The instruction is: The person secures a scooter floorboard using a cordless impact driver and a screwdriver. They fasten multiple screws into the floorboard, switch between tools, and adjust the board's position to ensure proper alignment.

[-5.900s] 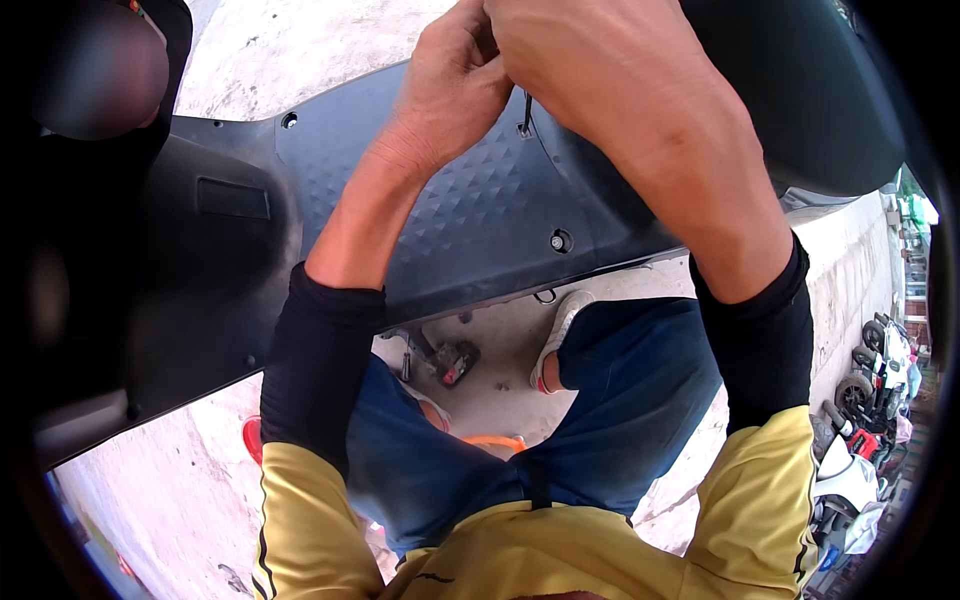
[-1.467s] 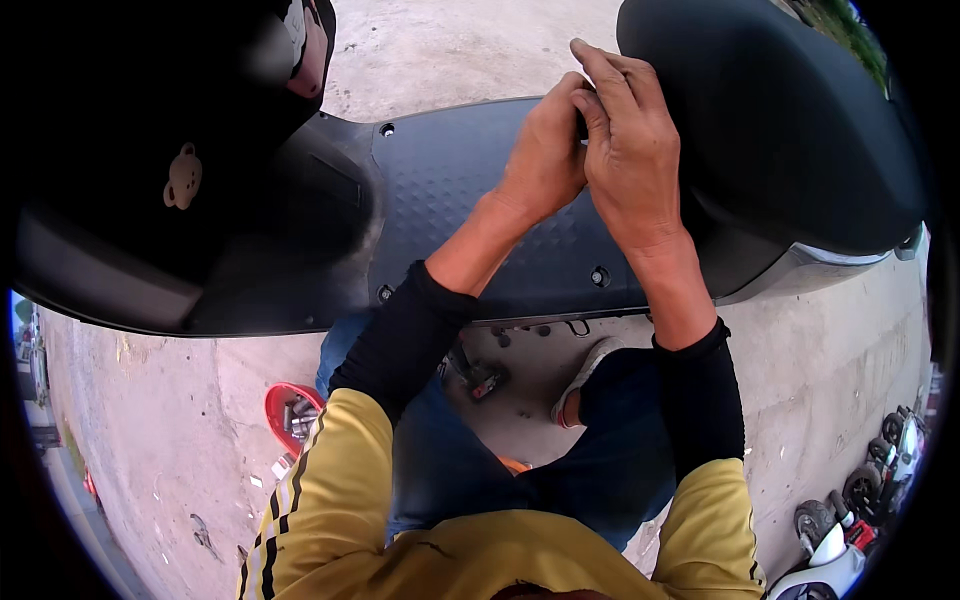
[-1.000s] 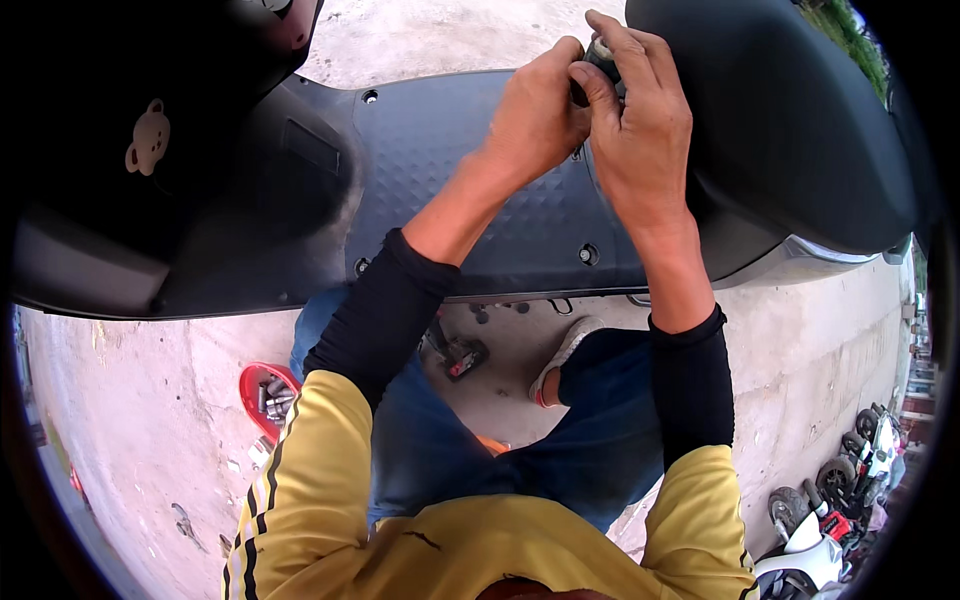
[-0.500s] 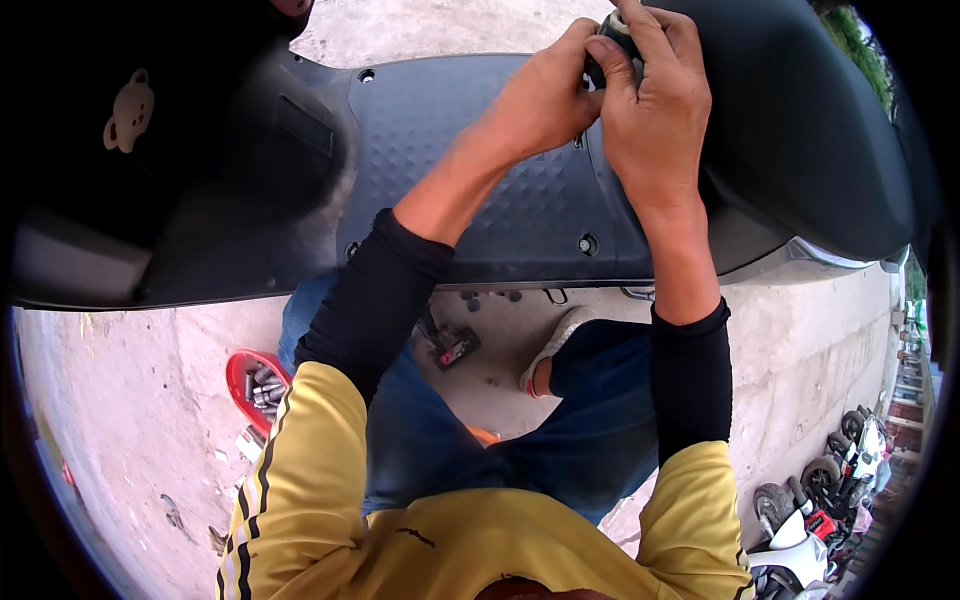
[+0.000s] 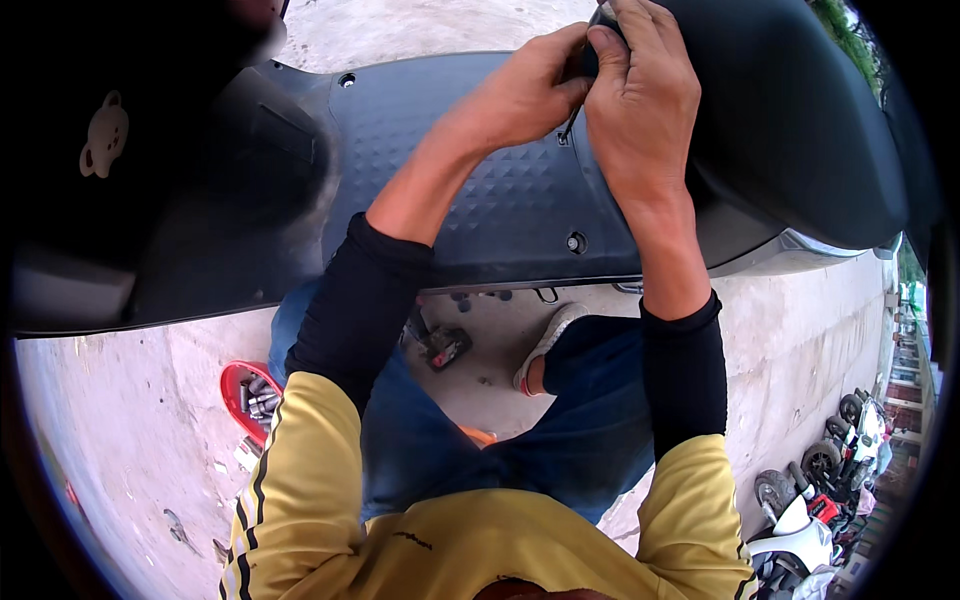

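Note:
Both my hands are together over the dark footboard [image 5: 440, 190] of a scooter, next to its black seat [image 5: 800, 130]. My left hand [image 5: 535, 95] is closed around the lower part of a dark-handled screwdriver [image 5: 571, 124]. My right hand [image 5: 645, 105] wraps the top of the handle, thumb and fingers pressed on it. Most of the handle is hidden by the fingers. Its thin shaft slants down to a small square recess [image 5: 563, 139] in the footboard. A screw [image 5: 576, 242] sits in a round recess near the board's closer edge.
A red bowl [image 5: 228, 392] of metal sockets stands on the concrete at left. A dark tool with a red part [image 5: 445, 348] lies between my legs. Parked motorbikes [image 5: 800, 530] line the right. The scooter's front panel [image 5: 190, 190] rises at left.
The scooter has shifted slightly left in view, and both hands have moved a little left too. The screwdriver's shaft now shows below my left hand; its handle end is less visible.

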Action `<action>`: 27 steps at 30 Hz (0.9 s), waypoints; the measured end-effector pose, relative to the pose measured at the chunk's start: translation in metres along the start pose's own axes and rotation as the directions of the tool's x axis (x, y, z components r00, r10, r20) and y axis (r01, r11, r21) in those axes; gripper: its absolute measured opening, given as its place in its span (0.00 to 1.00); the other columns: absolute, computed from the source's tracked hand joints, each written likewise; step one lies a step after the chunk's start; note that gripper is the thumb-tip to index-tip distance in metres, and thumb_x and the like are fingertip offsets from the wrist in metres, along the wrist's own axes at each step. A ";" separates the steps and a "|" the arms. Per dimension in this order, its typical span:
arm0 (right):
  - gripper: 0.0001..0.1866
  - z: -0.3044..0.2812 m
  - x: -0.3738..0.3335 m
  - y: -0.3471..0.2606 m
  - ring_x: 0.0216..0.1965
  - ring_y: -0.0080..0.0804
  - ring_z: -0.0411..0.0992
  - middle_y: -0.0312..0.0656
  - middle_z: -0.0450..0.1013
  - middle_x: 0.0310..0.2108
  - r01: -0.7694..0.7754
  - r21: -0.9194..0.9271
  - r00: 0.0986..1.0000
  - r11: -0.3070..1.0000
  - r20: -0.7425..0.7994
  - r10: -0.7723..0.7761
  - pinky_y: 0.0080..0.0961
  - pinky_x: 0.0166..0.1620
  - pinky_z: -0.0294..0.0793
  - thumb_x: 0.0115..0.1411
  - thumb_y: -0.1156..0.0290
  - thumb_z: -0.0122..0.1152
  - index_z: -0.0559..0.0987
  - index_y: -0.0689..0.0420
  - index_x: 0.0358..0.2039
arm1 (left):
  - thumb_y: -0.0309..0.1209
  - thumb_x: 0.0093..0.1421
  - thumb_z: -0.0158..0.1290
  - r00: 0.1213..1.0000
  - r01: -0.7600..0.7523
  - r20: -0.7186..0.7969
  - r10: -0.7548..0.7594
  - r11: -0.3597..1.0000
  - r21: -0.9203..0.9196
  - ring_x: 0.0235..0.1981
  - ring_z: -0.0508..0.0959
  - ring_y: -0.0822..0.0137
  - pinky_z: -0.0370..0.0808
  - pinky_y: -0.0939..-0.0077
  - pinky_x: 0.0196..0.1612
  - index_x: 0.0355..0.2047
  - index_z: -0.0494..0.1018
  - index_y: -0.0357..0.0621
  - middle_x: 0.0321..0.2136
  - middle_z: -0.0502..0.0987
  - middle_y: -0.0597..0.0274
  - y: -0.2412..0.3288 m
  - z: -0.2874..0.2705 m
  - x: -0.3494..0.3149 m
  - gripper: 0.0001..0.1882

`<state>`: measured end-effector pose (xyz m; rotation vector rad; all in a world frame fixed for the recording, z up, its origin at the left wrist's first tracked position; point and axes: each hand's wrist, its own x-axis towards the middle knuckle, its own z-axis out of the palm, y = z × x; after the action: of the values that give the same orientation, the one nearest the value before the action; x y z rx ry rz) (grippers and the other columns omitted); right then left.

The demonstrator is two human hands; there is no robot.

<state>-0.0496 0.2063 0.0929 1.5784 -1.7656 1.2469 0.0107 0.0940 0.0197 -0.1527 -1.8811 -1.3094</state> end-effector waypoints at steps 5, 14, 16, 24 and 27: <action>0.21 0.005 0.002 -0.004 0.44 0.54 0.76 0.54 0.73 0.50 0.089 -0.074 0.993 0.993 -0.066 -0.094 0.40 0.48 0.77 0.63 0.82 0.59 0.78 0.67 0.57 | 0.32 0.72 0.49 0.965 0.257 -0.135 -0.225 0.910 0.325 0.44 0.80 0.40 0.77 0.49 0.47 0.52 0.68 0.40 0.42 0.80 0.34 0.022 0.004 0.005 0.13; 0.22 0.005 0.003 0.008 0.46 0.55 0.76 0.56 0.74 0.50 0.063 0.026 0.998 0.998 -0.027 -0.062 0.39 0.51 0.77 0.62 0.83 0.58 0.78 0.66 0.58 | 0.22 0.67 0.54 0.993 0.116 -0.028 -0.118 0.990 -0.086 0.36 0.80 0.65 0.78 0.65 0.42 0.56 0.69 0.37 0.34 0.82 0.54 0.001 0.001 -0.004 0.18; 0.22 0.007 0.003 0.009 0.47 0.55 0.75 0.56 0.74 0.50 0.095 -0.007 0.993 0.995 -0.062 -0.096 0.39 0.51 0.77 0.63 0.83 0.58 0.78 0.66 0.58 | 0.23 0.69 0.54 0.993 0.114 -0.030 -0.116 0.991 -0.074 0.38 0.80 0.66 0.78 0.67 0.43 0.55 0.70 0.37 0.36 0.82 0.56 0.003 -0.004 -0.004 0.15; 0.22 0.000 0.000 -0.013 0.49 0.54 0.75 0.58 0.74 0.49 -0.016 -0.066 1.000 0.998 -0.016 0.015 0.40 0.52 0.76 0.63 0.83 0.58 0.78 0.66 0.58 | 0.27 0.71 0.53 0.962 0.254 -0.198 -0.189 0.888 0.385 0.40 0.79 0.70 0.76 0.68 0.43 0.46 0.71 0.38 0.38 0.83 0.60 0.015 0.008 -0.002 0.07; 0.22 0.003 0.002 -0.003 0.51 0.56 0.75 0.60 0.74 0.51 -0.073 0.052 0.997 0.996 -0.002 0.073 0.40 0.53 0.76 0.62 0.83 0.58 0.78 0.67 0.58 | 0.28 0.72 0.52 0.989 0.142 -0.051 -0.140 0.989 0.045 0.41 0.79 0.70 0.76 0.68 0.45 0.46 0.71 0.38 0.39 0.83 0.59 0.007 0.001 -0.003 0.07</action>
<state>-0.0469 0.2032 0.0938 1.5508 -1.8168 1.3400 0.0158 0.0989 0.0232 0.0374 -1.9096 -1.3477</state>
